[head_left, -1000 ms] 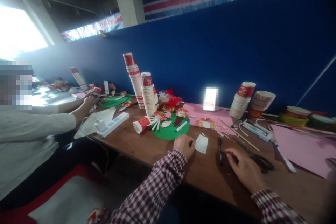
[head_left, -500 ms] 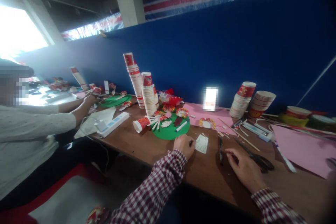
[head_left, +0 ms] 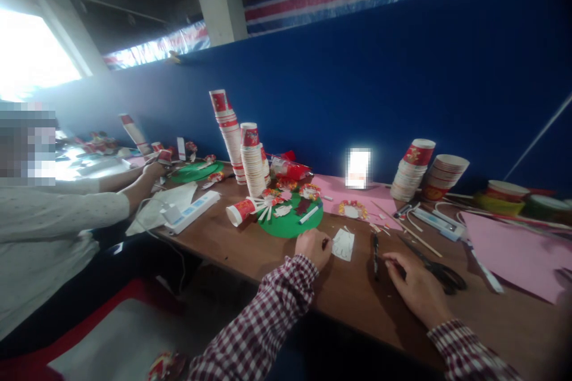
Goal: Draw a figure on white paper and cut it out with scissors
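My left hand (head_left: 314, 248) rests on the brown table with its fingers curled in, and nothing shows in it. Right beside its fingertips lies a small white piece of paper (head_left: 343, 244) with curvy lines drawn on it. My right hand (head_left: 417, 287) lies on the table, fingers stretched forward and loosely apart, holding nothing. A black pen (head_left: 375, 256) lies just left of its fingertips, apart from them. Black-handled scissors (head_left: 449, 277) lie behind the right hand, partly hidden by it.
Paper cup stacks stand at the back left (head_left: 252, 161) and back right (head_left: 411, 175). A green disc (head_left: 274, 227) bears cut-paper pieces and a marker. Pink sheets (head_left: 513, 256), a bright phone (head_left: 358, 168) and a power strip (head_left: 196, 212) are around. A co-worker (head_left: 58, 220) sits at left.
My hands, the paper and the pen stay where they were. The co-worker's head at left has shifted slightly to the right.
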`<move>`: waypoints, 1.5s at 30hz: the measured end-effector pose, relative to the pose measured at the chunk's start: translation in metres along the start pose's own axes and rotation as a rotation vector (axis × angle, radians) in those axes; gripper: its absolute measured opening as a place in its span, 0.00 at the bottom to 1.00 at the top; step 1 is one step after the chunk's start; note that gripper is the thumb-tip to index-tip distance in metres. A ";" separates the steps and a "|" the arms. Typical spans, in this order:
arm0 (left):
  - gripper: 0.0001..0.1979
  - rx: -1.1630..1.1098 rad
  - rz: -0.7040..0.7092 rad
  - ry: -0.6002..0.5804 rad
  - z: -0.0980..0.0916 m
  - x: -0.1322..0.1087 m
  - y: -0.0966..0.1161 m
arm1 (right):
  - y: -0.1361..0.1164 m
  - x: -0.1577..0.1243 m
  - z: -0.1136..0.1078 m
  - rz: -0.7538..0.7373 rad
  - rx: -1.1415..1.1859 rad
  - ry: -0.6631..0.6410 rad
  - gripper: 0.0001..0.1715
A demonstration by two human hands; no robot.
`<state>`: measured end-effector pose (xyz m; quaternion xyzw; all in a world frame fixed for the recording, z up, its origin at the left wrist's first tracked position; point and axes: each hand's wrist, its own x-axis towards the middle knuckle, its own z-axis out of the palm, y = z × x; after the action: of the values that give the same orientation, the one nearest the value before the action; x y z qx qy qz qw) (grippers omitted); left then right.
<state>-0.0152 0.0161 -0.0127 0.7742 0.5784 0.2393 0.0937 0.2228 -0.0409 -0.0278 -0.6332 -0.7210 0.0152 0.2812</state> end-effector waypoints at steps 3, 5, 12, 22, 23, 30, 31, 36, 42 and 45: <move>0.12 0.003 -0.004 -0.008 -0.001 0.000 0.001 | 0.000 0.000 0.000 0.004 0.003 -0.004 0.15; 0.13 0.014 -0.013 -0.026 -0.002 0.000 0.002 | 0.000 0.001 0.000 -0.001 0.004 -0.001 0.15; 0.13 0.010 -0.018 -0.034 -0.003 0.000 0.003 | -0.001 0.000 -0.001 -0.019 0.010 0.019 0.15; 0.13 0.007 0.005 -0.010 0.000 0.000 0.000 | 0.001 0.000 0.000 0.004 0.005 0.003 0.15; 0.13 0.009 0.002 -0.011 0.000 0.000 0.000 | 0.000 0.000 0.000 0.003 0.003 0.008 0.15; 0.12 0.013 -0.007 -0.027 -0.003 0.000 0.002 | 0.000 0.000 0.000 -0.007 -0.003 0.024 0.15; 0.12 0.016 -0.012 -0.033 -0.003 0.000 0.003 | 0.000 0.000 0.000 -0.008 -0.002 0.024 0.15; 0.12 0.006 -0.028 -0.050 -0.004 0.000 0.004 | 0.000 0.000 -0.001 -0.006 0.006 0.007 0.15; 0.12 0.022 -0.021 -0.045 -0.005 0.000 0.004 | 0.000 0.000 -0.001 -0.013 0.011 0.020 0.15; 0.13 0.037 -0.039 -0.060 -0.006 0.000 0.006 | -0.001 -0.001 -0.001 -0.011 0.015 0.012 0.15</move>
<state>-0.0125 0.0133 -0.0050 0.7713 0.5945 0.2034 0.1013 0.2220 -0.0422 -0.0267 -0.6270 -0.7227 0.0153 0.2903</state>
